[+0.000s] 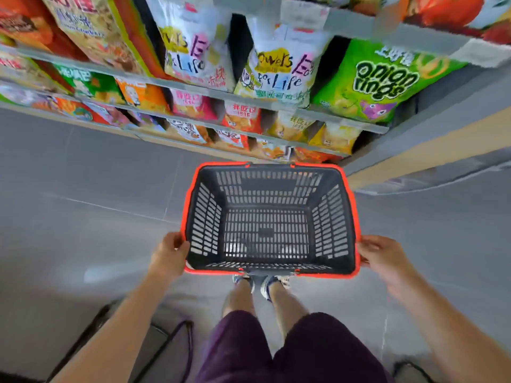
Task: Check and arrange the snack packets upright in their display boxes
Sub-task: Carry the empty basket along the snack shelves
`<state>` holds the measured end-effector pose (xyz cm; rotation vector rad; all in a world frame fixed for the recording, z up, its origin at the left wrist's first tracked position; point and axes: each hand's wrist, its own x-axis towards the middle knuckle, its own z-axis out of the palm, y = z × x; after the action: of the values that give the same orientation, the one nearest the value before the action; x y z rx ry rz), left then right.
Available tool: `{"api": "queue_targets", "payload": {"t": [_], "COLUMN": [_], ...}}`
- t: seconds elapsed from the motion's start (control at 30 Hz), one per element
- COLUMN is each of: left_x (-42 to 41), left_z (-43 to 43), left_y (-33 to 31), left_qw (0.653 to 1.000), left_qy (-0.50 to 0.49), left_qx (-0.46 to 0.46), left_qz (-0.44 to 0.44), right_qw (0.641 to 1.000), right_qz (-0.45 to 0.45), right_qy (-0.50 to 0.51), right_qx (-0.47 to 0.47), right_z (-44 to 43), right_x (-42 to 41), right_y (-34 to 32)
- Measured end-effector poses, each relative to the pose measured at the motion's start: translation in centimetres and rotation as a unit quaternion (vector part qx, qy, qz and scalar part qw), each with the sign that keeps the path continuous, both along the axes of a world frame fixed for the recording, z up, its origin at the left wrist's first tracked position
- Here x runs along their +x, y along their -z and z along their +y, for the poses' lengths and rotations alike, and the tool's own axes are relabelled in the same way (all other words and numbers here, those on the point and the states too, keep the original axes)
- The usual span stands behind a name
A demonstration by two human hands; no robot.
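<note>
Basket (pixel 205 217): black, red rim, held above floor (pixel 83 175), near shelves (pixel 190 88).
Left hand (pixel 170 254): gripped left rim.
Right hand (pixel 384 258): gripped right rim.
Snack packets (pixel 276 76): stood on shelves beyond Basket, untouched.

We record bright, even light, a pale glare patch on the floor (pixel 105 272), soft shadows, strong wide-angle bending of the shelves (pixel 210 92), and smeared, blurred snack packets (pixel 190 45) toward the edges.
</note>
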<state>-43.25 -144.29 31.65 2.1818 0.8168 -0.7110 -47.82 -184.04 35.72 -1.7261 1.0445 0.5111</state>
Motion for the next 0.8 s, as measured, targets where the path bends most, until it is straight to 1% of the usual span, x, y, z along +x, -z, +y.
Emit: {"api": "queue_targets", "payload": {"t": [0.13, 0.27, 0.37, 0.43, 0.53, 0.67, 0.8], "left_x": [-0.6, 0.5, 2.5, 4.1, 6.4, 8.7, 10.2], "left_z": [1.1, 1.6, 1.1, 0.4, -1.1, -3.3, -4.6], "left_y": [7.4, 15.4, 21.8, 25.8, 31.7, 37.8, 41.6], "left_qw": [0.997, 0.988, 0.984, 0.978, 0.969, 0.958, 0.961], "left_qy": [0.044, 0.109, 0.136, 0.170, 0.211, 0.250, 0.228], "left_qx": [0.051, 0.066, 0.070, 0.088, 0.106, 0.135, 0.148], "left_qz": [0.047, 0.086, 0.087, 0.088, 0.075, 0.049, 0.037], "right_qw": [0.998, 0.994, 0.991, 0.988, 0.989, 0.993, 0.996], "right_qz": [0.059, 0.101, 0.121, 0.134, 0.145, 0.107, 0.061], "right_qy": [-0.024, -0.035, -0.049, -0.056, -0.020, 0.057, 0.064], "right_qx": [0.009, -0.004, -0.022, -0.044, -0.027, -0.007, 0.009], "right_z": [0.7, 0.9, 0.7, 0.4, 0.0, -0.6, -0.1], "right_x": [1.0, 1.6, 2.3, 3.0, 4.3, 5.6, 6.8], "right_y": [8.8, 18.3, 24.7, 28.5, 34.1, 40.0, 43.3]}}
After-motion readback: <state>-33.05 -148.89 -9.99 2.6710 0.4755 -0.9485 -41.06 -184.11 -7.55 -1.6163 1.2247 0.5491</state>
